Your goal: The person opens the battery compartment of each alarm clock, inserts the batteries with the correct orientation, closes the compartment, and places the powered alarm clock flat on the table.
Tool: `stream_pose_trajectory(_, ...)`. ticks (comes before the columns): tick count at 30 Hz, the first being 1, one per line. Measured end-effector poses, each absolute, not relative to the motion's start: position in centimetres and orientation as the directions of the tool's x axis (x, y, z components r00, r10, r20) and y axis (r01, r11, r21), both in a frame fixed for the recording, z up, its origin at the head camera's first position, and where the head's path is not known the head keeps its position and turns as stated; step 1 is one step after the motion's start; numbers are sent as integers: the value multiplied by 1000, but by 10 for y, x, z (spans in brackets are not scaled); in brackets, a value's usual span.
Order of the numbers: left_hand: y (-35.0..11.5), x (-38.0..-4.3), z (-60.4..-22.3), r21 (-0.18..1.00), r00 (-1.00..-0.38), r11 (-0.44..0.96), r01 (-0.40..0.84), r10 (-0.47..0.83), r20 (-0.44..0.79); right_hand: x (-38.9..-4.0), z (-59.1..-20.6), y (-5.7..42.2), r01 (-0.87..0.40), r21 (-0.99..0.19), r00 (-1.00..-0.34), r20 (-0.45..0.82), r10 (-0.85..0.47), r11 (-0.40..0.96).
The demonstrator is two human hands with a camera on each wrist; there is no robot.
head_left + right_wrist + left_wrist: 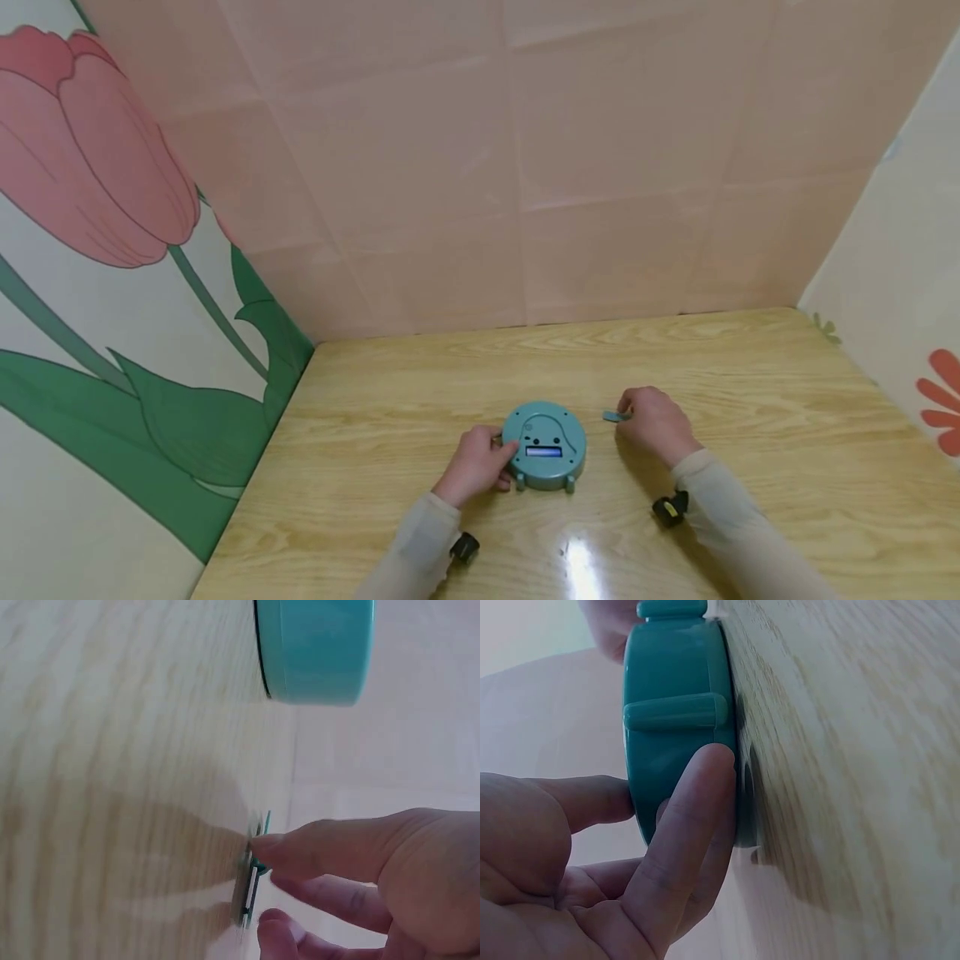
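Note:
A round teal clock (557,423) lies back side up on the table, its two stubby feet toward me. In its back an uncovered battery compartment shows a blue battery (543,452). My left hand (476,461) grips the clock's left edge, thumb on the back face. In the left wrist view the fingers curve along the clock's side wall (671,671). To the right of the clock, my right hand (657,423) pinches a small flat teal battery cover (611,416) at the tabletop. The right wrist view shows the cover (250,889) edge-on by the thumb, partly hidden.
The wood-grain table (390,400) runs back to a pink sheet (517,183). A tulip-printed panel (127,158) borders the left side, and a pale flower-printed panel (915,275) the right. Light glares off the table's near part.

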State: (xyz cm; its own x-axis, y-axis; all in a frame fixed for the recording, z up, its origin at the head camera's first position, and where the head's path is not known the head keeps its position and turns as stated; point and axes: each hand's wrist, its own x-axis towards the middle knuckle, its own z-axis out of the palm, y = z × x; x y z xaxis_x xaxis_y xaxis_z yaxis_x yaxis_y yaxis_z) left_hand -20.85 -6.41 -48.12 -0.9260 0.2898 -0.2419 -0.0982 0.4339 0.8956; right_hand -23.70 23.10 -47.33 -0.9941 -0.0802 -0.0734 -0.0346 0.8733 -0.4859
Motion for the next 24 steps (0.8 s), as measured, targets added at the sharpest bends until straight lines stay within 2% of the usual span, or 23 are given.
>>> stream_pose_trajectory(13,-63,-210,-478,893,-928,440,-95,285,-239,-235,-473,234,15,-455,-995,-97,-33,890)
stream_pose_trajectory(24,-65,-209,-481,897,-921,423,-125,287,-264,-231,-478,239,5,-485,-998,-61,-28,875)
